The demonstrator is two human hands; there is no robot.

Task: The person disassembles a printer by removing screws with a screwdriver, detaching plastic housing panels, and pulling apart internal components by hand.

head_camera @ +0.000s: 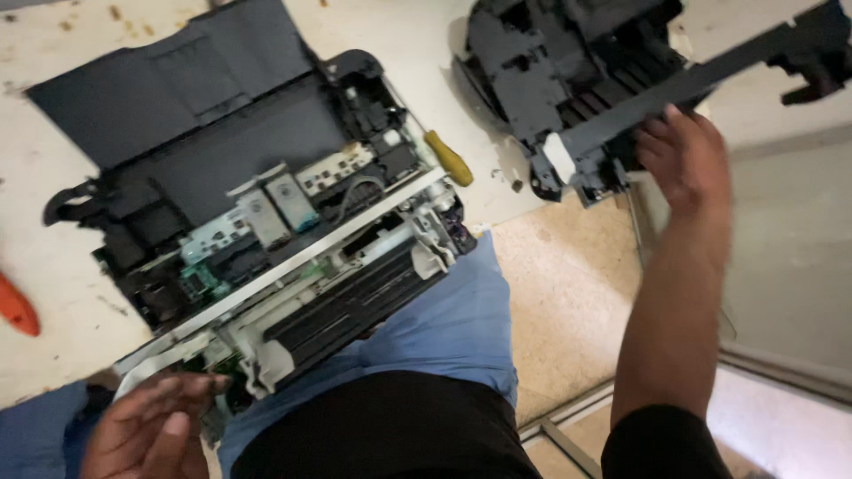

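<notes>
opened printer [293, 239], lying tilted across the table [53, 293] edge and partly over the person's lap, its lid folded back flat so that the inner mechanism faces up: a pale metal rail runs diagonally across it, with green circuit board, white plastic brackets and ribbed black rollers beneath. left hand [146, 426], open with fingers spread and gripping nothing, rests at the near corner of the printer, apparently steadying it against sliding off. right hand [683, 155], arm stretched out, grasps a long black bar [692, 80] of a detached casing part [568, 80], fingers curled over the bar; the part is matt black moulded plastic, ribbed and hollow, with one white tab, and lies at the table's far right edge, well apart from the printer. screwdriver [450, 158] with a smooth yellow handle lies between the two pieces, just beside the printer. an orange object [16, 306], partly cut off, sits at the left edge. the table surface is off-white, scuffed and stained; speckled beige floor [568, 284] shows below, beside blue trousers [461, 328].
</notes>
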